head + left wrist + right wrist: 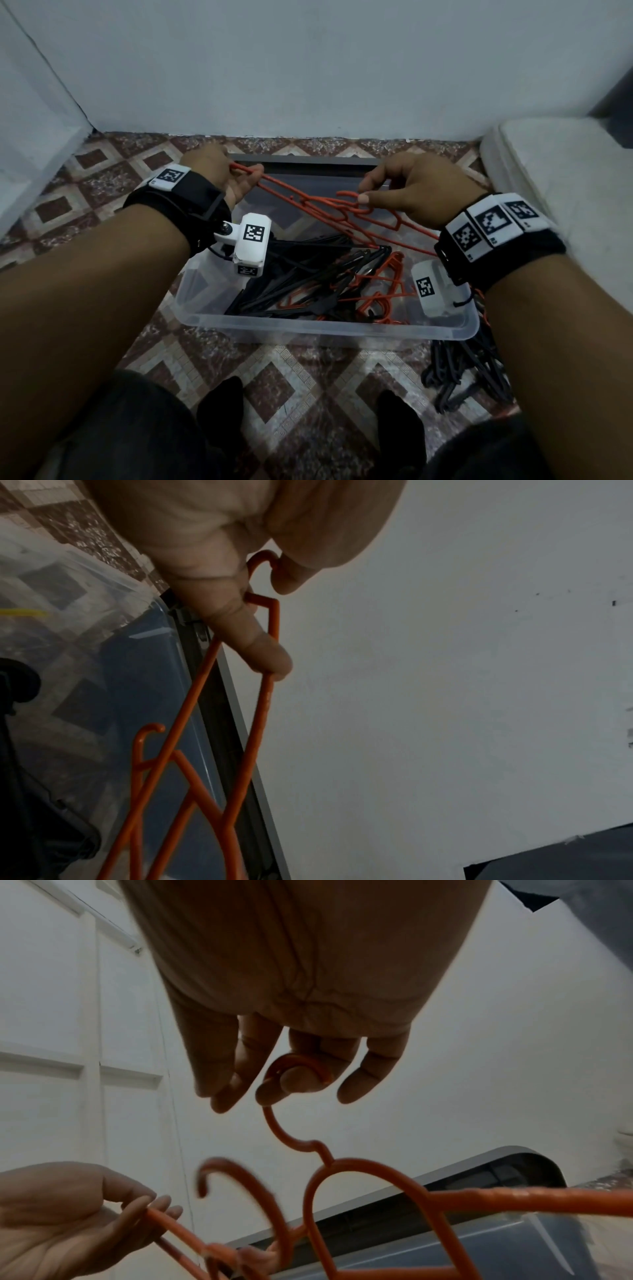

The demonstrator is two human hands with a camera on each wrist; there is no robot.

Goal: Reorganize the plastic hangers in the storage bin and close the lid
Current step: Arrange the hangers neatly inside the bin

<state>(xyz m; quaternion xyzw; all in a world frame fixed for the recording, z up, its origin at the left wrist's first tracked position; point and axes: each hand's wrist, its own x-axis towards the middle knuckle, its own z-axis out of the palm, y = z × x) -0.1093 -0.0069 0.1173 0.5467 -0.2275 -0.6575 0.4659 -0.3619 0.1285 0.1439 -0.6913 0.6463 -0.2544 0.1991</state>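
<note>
Above floor tiles (pixel 301 373), both hands' fingers (pixel 274 1093) hook orange hangers (pixel 318 202).

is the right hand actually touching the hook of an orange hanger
Touching. The right wrist view shows the right hand with a fingertip pushed through the curve of the orange hanger's hook, thumb against it; the head view agrees.
</note>
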